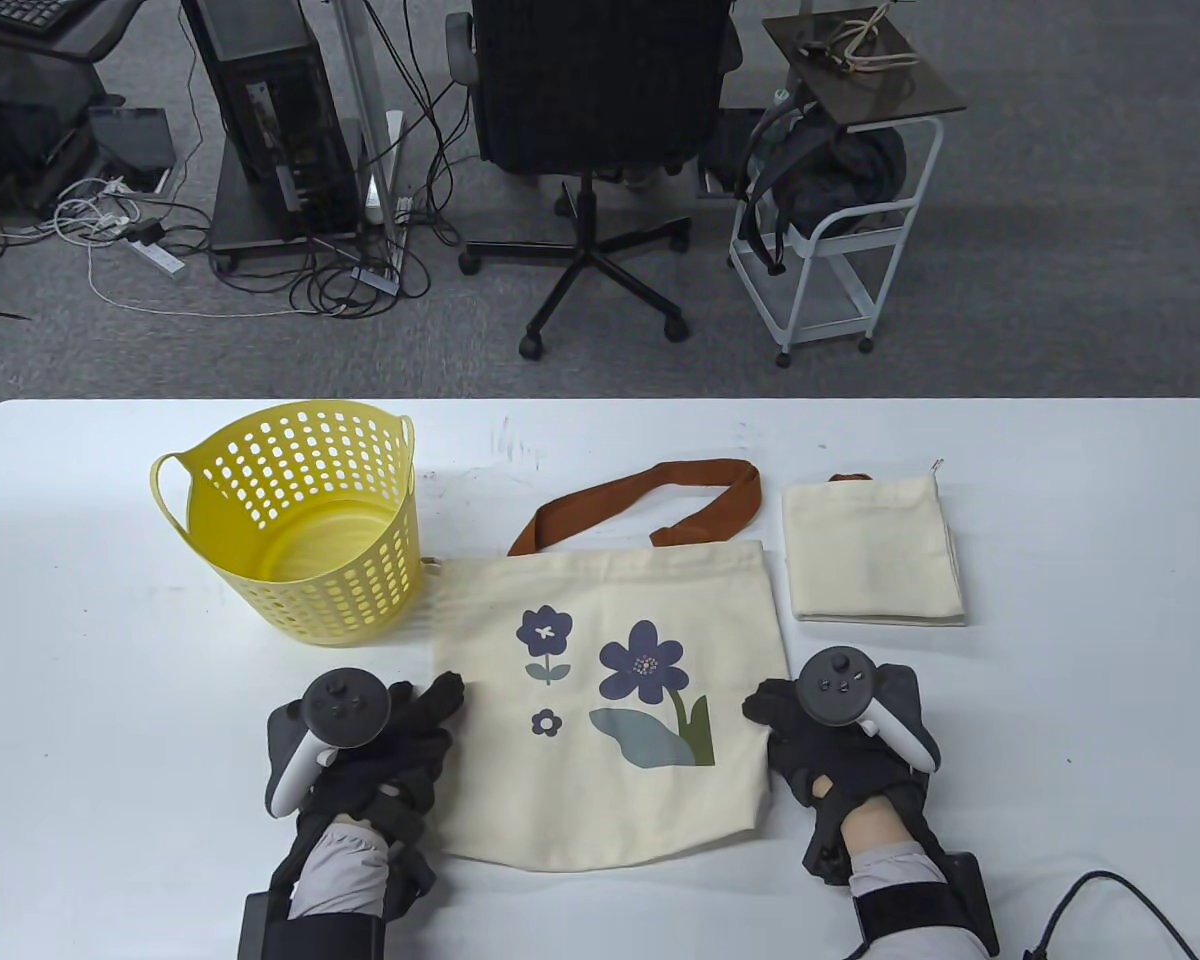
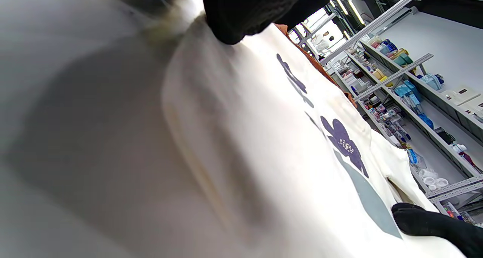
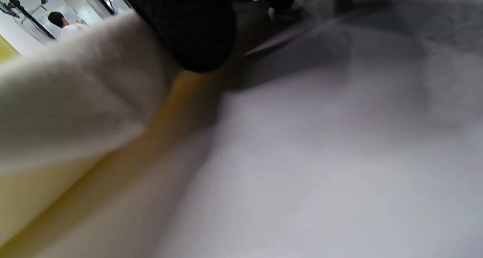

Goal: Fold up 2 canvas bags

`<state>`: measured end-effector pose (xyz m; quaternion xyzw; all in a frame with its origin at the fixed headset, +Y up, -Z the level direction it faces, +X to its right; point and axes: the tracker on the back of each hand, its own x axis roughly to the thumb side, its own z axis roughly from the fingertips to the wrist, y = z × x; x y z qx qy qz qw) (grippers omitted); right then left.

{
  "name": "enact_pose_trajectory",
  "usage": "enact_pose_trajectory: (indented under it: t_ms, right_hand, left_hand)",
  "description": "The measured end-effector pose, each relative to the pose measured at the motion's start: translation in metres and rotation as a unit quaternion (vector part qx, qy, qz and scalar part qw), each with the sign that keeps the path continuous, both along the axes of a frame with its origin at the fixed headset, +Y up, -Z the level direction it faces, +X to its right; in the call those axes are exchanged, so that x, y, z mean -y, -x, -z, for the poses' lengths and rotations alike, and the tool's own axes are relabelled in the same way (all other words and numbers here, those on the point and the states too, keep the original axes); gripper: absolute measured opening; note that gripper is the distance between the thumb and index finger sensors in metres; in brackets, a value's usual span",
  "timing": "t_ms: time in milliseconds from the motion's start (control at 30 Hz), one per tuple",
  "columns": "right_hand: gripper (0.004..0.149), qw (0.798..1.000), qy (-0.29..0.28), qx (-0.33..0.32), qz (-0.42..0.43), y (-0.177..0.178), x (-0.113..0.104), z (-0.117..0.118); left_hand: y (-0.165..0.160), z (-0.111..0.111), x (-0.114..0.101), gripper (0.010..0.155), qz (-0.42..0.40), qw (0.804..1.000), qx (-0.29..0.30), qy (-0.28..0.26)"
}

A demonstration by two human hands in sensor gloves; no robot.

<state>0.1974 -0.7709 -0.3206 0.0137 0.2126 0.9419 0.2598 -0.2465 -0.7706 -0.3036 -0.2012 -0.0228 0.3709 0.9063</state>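
Observation:
A cream canvas bag printed with purple flowers lies flat on the white table, its brown handles pointing away from me. My left hand touches the bag's left edge with its fingers stretched out; a fingertip rests on the cloth in the left wrist view. My right hand is at the bag's right edge. There a finger lies on the cloth, which bulges up a little. Whether it pinches the edge is hidden. A second cream bag lies folded at the right.
A yellow perforated basket stands at the bag's upper left, close to its corner. The table's far edge runs behind the bags. An office chair and a white cart stand on the floor beyond.

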Motion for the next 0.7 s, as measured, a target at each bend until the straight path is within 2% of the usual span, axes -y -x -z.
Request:
enact_pose_trajectory:
  t_ms: [167, 300, 400, 467, 500, 533, 667, 700]
  right_hand:
    - [0.044, 0.994, 0.017, 0.035, 0.106, -0.019, 0.002, 0.001]
    - [0.046, 0.982, 0.023, 0.062, 0.178, -0.029, 0.006, 0.0]
    - [0.047, 0.981, 0.017, 0.069, 0.18, -0.028, 0.005, 0.001]
    - [0.048, 0.984, 0.012, 0.072, 0.165, -0.025, 0.004, 0.002]
    - [0.048, 0.985, 0.009, 0.075, 0.154, -0.023, 0.004, 0.002]
    - [0.048, 0.986, 0.007, 0.077, 0.147, -0.022, 0.004, 0.002]
    - [0.05, 0.987, 0.011, 0.073, 0.141, -0.02, 0.004, 0.003]
    - [0.057, 0.987, 0.015, 0.065, 0.146, -0.02, 0.004, 0.003]
  left_hand:
    - [0.008, 0.0, -0.001, 0.057, 0.005, 1.0, -0.003, 0.005]
    - [0.013, 0.001, 0.001, 0.066, -0.006, 0.999, 0.021, 0.031]
    - [0.012, 0.001, 0.001, 0.072, -0.01, 0.999, 0.032, 0.04]
    - [0.01, 0.0, -0.001, 0.066, -0.002, 1.0, 0.006, 0.018]
    - [0.009, -0.001, -0.002, 0.056, 0.005, 1.0, -0.021, -0.006]
    - [0.008, -0.002, -0.002, 0.053, 0.011, 0.998, -0.053, -0.031]
    - [0.003, -0.004, -0.006, 0.051, 0.041, 0.995, -0.078, -0.054]
    - [0.002, -0.004, -0.006, 0.05, 0.045, 0.994, -0.081, -0.058]
